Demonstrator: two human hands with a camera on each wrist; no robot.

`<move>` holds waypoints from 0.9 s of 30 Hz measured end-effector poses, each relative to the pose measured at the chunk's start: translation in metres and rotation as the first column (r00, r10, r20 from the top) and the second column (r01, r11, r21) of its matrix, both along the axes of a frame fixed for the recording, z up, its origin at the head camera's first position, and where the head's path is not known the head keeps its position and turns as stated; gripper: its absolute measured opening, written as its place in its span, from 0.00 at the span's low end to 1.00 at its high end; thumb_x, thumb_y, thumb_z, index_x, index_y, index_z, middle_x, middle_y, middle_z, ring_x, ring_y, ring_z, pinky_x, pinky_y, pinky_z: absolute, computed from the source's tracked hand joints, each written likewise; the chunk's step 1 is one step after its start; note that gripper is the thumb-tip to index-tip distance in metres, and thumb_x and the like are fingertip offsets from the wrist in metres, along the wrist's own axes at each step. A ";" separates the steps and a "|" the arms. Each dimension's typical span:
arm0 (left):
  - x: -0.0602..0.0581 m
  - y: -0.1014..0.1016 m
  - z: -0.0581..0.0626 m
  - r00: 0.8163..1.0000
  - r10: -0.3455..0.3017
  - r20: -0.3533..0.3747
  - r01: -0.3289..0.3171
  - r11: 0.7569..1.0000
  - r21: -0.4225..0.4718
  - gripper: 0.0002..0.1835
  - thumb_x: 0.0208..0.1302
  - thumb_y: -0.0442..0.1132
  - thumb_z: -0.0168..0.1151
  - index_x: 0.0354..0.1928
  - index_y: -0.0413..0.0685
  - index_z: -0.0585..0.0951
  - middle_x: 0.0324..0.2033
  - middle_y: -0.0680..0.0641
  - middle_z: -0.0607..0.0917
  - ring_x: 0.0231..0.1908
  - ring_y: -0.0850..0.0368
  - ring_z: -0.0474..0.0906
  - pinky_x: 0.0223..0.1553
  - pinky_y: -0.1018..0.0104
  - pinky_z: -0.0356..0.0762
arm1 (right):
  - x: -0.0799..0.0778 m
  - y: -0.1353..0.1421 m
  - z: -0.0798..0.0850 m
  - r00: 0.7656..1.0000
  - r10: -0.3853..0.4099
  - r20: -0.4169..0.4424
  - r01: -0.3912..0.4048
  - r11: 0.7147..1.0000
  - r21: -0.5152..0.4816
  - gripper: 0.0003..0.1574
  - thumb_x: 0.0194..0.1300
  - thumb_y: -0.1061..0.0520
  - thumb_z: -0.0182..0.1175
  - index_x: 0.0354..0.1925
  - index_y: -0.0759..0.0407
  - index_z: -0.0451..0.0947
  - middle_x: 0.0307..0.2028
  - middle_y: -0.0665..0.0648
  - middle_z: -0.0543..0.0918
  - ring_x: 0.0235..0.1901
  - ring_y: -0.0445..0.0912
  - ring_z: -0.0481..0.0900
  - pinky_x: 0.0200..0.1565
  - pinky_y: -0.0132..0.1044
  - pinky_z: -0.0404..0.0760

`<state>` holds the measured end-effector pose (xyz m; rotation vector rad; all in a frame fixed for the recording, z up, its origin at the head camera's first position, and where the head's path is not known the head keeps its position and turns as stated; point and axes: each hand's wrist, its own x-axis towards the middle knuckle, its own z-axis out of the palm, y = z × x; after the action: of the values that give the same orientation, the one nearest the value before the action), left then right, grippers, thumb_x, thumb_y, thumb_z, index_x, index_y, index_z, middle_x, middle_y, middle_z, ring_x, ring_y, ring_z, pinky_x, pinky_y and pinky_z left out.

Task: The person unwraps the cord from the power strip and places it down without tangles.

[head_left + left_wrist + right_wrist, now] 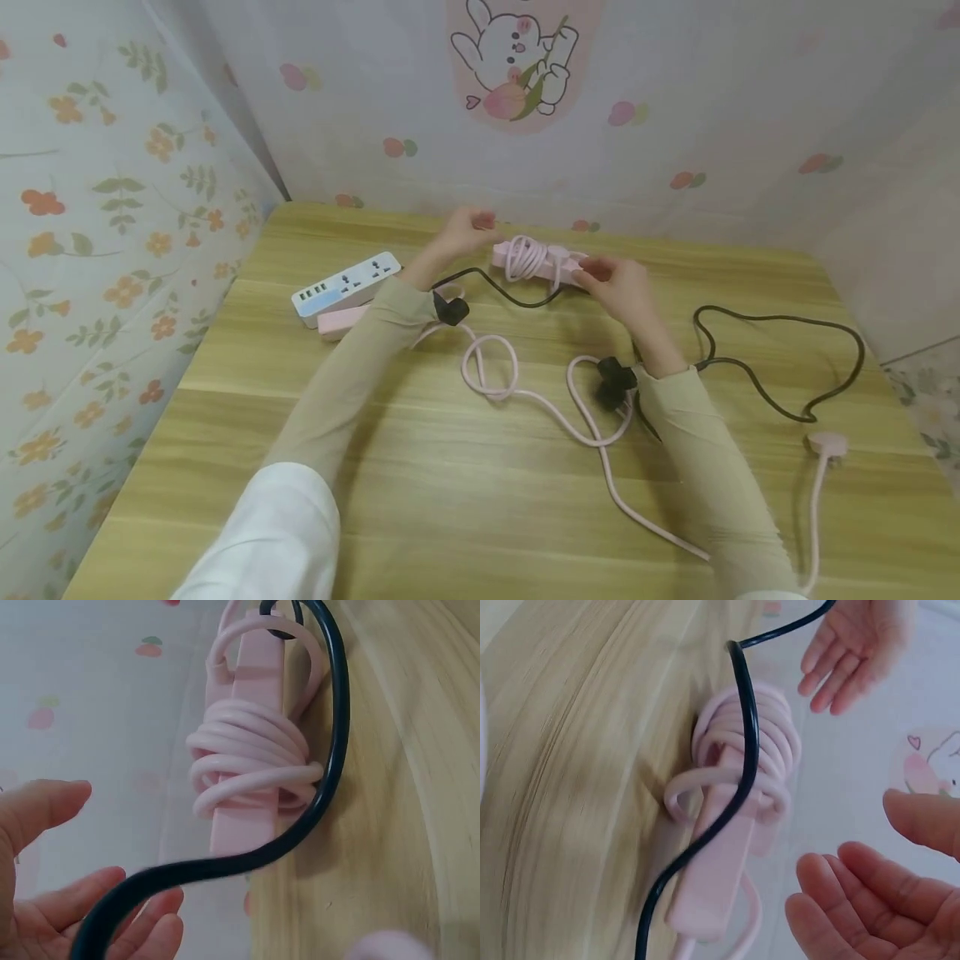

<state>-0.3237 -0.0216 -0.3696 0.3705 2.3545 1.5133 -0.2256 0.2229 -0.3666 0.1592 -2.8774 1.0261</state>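
Observation:
A pink power strip (716, 877) lies near the table's back edge, with its own pink cord (247, 754) wound round its middle in several loops. My left hand (467, 233) hovers just off the strip's left end, fingers loosely bent and thumb apart. At the other end is my right hand (624, 290), its fingertips overlapping the strip's end in the head view. The right wrist view shows a gap between the right fingers (825, 881) and the strip, and both palms turned inward. A black cable (339, 727) passes in front of the strip in both wrist views.
A white power strip (352, 283) and another pink strip (341, 322) lie at the left, partly behind my left forearm. A loose pink cord (551, 407) curls across the table to a pink plug (827, 444). Black cable (780, 317) loops at the right.

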 end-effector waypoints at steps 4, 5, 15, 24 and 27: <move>0.000 0.004 0.000 1.000 0.008 0.014 -0.008 1.000 -0.009 0.30 0.62 0.36 0.59 0.65 0.33 0.63 0.60 0.36 0.70 0.61 0.46 0.65 0.60 0.62 0.67 | -0.008 -0.009 -0.001 0.999 -0.034 -0.031 0.032 0.998 -0.057 0.22 0.64 0.54 0.58 0.51 0.69 0.77 0.45 0.68 0.81 0.45 0.59 0.79 0.46 0.49 0.78; 0.000 0.005 0.000 1.000 0.000 0.016 0.000 1.000 -0.023 0.30 0.62 0.35 0.58 0.65 0.33 0.63 0.61 0.36 0.70 0.61 0.46 0.65 0.61 0.62 0.66 | -0.009 -0.011 -0.001 0.998 -0.043 -0.041 0.040 0.997 -0.067 0.21 0.64 0.55 0.59 0.50 0.68 0.77 0.44 0.67 0.82 0.45 0.58 0.79 0.45 0.49 0.78; -0.010 0.013 -0.013 0.995 -0.100 0.030 0.103 0.986 -0.128 0.35 0.59 0.31 0.58 0.67 0.31 0.57 0.64 0.33 0.64 0.63 0.43 0.61 0.63 0.59 0.64 | -0.014 -0.017 0.000 0.997 -0.047 -0.063 0.039 0.993 -0.110 0.20 0.64 0.58 0.59 0.49 0.71 0.77 0.43 0.68 0.82 0.43 0.58 0.80 0.44 0.48 0.79; -0.009 0.013 -0.025 0.985 -0.158 0.063 0.163 0.983 -0.086 0.32 0.56 0.26 0.53 0.65 0.27 0.60 0.62 0.32 0.66 0.61 0.42 0.64 0.61 0.58 0.66 | -0.011 -0.017 -0.005 0.995 -0.053 -0.079 0.043 0.991 -0.127 0.18 0.63 0.58 0.59 0.47 0.71 0.78 0.42 0.67 0.82 0.42 0.58 0.81 0.44 0.48 0.80; -0.012 0.010 -0.029 0.983 -0.171 0.071 0.174 0.984 -0.039 0.30 0.57 0.24 0.53 0.63 0.27 0.62 0.60 0.32 0.68 0.59 0.41 0.65 0.60 0.58 0.67 | -0.011 -0.016 -0.006 0.995 -0.052 -0.088 0.039 0.989 -0.141 0.18 0.63 0.58 0.59 0.46 0.71 0.78 0.41 0.67 0.83 0.42 0.58 0.81 0.43 0.48 0.80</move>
<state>-0.3353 -0.0112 -0.3985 0.4912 2.2368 1.3696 -0.2364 0.2067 -0.3724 0.1270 -2.7039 1.1734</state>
